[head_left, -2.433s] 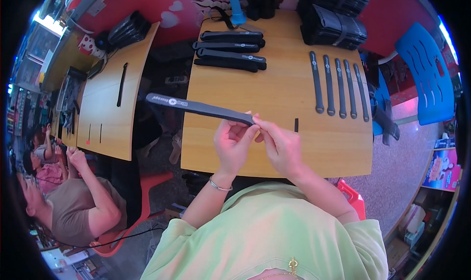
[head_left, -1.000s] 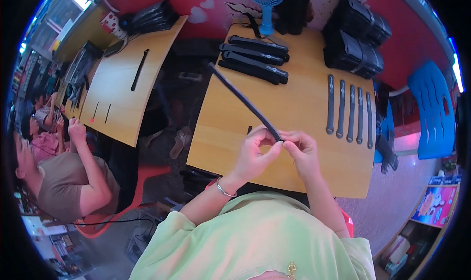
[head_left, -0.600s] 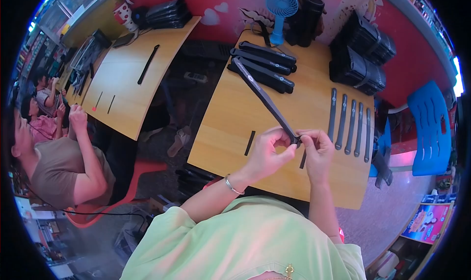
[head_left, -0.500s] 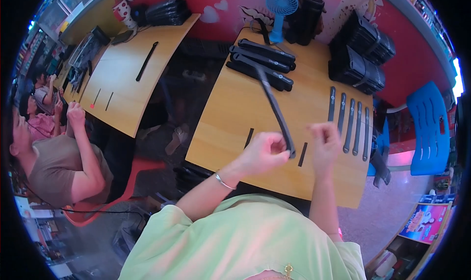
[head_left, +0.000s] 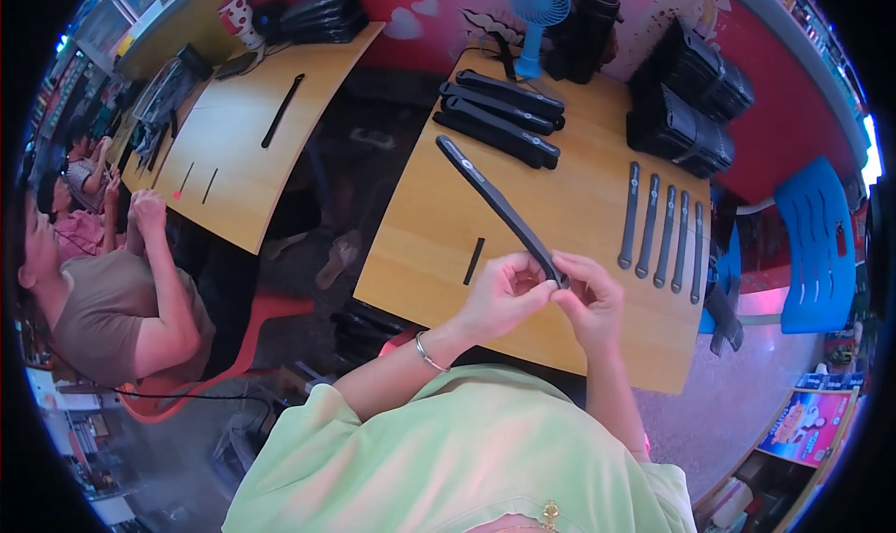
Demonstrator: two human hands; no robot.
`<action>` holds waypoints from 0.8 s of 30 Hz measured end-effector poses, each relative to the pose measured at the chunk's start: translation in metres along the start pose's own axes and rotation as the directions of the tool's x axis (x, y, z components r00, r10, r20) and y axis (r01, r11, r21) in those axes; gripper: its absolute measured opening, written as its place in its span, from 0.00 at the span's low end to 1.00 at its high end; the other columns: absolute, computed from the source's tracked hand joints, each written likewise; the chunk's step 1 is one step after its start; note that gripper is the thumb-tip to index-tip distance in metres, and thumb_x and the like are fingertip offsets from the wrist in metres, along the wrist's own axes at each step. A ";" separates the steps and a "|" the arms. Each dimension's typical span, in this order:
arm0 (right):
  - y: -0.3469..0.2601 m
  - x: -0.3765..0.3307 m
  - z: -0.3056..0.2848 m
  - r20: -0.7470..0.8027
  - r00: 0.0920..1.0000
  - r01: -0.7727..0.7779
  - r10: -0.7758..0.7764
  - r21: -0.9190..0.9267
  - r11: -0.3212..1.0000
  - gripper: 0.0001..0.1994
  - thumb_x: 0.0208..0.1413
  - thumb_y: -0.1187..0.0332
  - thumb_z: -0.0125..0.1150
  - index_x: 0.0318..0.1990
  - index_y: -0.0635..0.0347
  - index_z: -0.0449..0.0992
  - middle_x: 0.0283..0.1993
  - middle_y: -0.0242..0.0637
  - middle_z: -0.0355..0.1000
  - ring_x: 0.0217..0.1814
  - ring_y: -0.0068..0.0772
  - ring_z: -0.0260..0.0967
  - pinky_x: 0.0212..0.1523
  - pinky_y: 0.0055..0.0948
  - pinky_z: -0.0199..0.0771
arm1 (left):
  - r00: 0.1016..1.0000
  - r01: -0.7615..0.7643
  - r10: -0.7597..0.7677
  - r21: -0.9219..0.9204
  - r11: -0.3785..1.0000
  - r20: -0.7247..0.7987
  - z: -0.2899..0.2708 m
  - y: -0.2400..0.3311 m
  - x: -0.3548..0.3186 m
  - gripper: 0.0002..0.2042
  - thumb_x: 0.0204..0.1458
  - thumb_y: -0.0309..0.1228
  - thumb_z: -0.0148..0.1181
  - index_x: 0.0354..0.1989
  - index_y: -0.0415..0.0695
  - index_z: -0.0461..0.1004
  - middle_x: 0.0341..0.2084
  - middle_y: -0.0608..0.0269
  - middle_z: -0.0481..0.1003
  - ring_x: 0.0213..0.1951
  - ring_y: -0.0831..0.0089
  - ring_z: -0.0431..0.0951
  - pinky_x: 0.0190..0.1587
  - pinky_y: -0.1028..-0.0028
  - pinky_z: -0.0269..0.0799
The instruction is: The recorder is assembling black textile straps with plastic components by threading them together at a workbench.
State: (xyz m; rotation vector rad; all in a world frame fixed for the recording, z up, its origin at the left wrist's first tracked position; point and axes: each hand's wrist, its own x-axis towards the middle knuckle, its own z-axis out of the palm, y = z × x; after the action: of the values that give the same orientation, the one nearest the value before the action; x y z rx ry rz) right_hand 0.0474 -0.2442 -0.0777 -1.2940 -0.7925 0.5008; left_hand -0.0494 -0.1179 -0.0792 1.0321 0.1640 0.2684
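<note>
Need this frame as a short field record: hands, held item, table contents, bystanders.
left hand: pinches the near end of the long dark strap
right hand: meets the left at the same strap end
strap pose: runs from the hands up and left over the wooden table
row on table: five slim dark straps side by side, right of the hands
far edge: stacked dark straps, blue fan, black bundles
small piece: short dark strip left of the hands
bystander: seated person at the left table
</note>
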 end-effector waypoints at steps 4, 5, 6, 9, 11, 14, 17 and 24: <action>0.007 -0.002 0.000 -0.064 0.998 0.030 -0.020 0.160 0.987 0.17 0.46 0.76 0.67 0.46 0.67 0.76 0.49 0.46 0.72 0.53 0.35 0.69 0.54 0.31 0.69 | 1.000 0.006 -0.006 0.013 1.000 0.003 0.003 0.001 0.001 0.05 0.52 0.22 0.58 0.35 0.36 0.71 0.31 0.69 0.72 0.35 0.83 0.73 0.40 0.81 0.71; 0.006 -0.002 -0.001 -0.060 0.998 0.030 -0.021 0.160 0.987 0.17 0.46 0.76 0.67 0.46 0.67 0.76 0.49 0.46 0.72 0.53 0.35 0.69 0.54 0.31 0.69 | 1.000 0.003 -0.003 0.012 1.000 0.000 0.002 0.001 0.001 0.05 0.52 0.22 0.58 0.35 0.36 0.71 0.31 0.69 0.72 0.35 0.83 0.73 0.40 0.81 0.71; 0.005 -0.002 -0.002 -0.065 0.998 -0.022 0.026 0.061 0.998 0.13 0.48 0.78 0.64 0.44 0.68 0.77 0.49 0.45 0.72 0.53 0.35 0.69 0.53 0.30 0.69 | 1.000 -0.025 0.026 0.072 0.997 -0.012 0.002 0.000 0.002 0.05 0.52 0.22 0.58 0.35 0.35 0.71 0.31 0.68 0.72 0.35 0.83 0.73 0.40 0.80 0.72; 0.005 -0.002 0.001 -0.095 0.994 -0.067 0.060 -0.072 0.995 0.09 0.52 0.78 0.59 0.41 0.67 0.78 0.48 0.44 0.73 0.49 0.31 0.70 0.48 0.26 0.69 | 0.995 -0.087 0.093 0.184 0.979 -0.023 -0.001 -0.002 0.002 0.05 0.50 0.22 0.59 0.34 0.34 0.72 0.31 0.67 0.72 0.34 0.82 0.74 0.40 0.80 0.72; 0.003 -0.001 0.003 -0.115 0.992 -0.061 0.048 -0.108 0.992 0.07 0.54 0.77 0.57 0.40 0.65 0.79 0.47 0.43 0.73 0.45 0.27 0.70 0.44 0.23 0.69 | 0.991 -0.122 0.131 0.233 0.965 -0.022 -0.001 -0.003 0.001 0.05 0.50 0.22 0.59 0.34 0.34 0.72 0.31 0.66 0.72 0.34 0.81 0.74 0.40 0.79 0.72; -0.002 0.002 0.002 -0.158 0.987 -0.043 0.006 -0.235 0.971 0.05 0.54 0.78 0.57 0.36 0.66 0.78 0.43 0.42 0.75 0.42 0.26 0.71 0.41 0.23 0.69 | 0.991 -0.123 0.134 0.299 0.946 -0.016 -0.004 -0.002 -0.001 0.05 0.50 0.23 0.59 0.33 0.33 0.72 0.31 0.65 0.72 0.33 0.81 0.74 0.39 0.79 0.72; -0.008 0.007 0.000 -0.126 0.991 -0.001 -0.037 -0.291 0.957 0.06 0.48 0.80 0.61 0.34 0.64 0.79 0.38 0.40 0.77 0.40 0.33 0.74 0.42 0.28 0.73 | 0.998 -0.063 0.051 0.334 0.940 0.043 -0.014 0.002 -0.004 0.06 0.50 0.23 0.59 0.32 0.33 0.72 0.30 0.65 0.72 0.32 0.81 0.74 0.39 0.79 0.72; -0.020 0.007 0.016 0.115 0.961 0.262 -0.252 -0.673 0.692 0.08 0.43 0.76 0.66 0.32 0.54 0.78 0.34 0.33 0.74 0.34 0.34 0.72 0.32 0.28 0.71 | 0.991 0.134 -0.134 -0.142 0.981 0.011 -0.013 0.003 -0.003 0.18 0.57 0.22 0.52 0.55 0.38 0.59 0.42 0.62 0.71 0.44 0.75 0.74 0.48 0.72 0.74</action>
State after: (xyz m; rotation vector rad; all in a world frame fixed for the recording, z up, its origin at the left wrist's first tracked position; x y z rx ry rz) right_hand 0.0381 -0.2332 -0.0553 -1.8193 -1.2206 -0.0429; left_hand -0.0566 -0.1066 -0.0835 0.8758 0.2096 0.1548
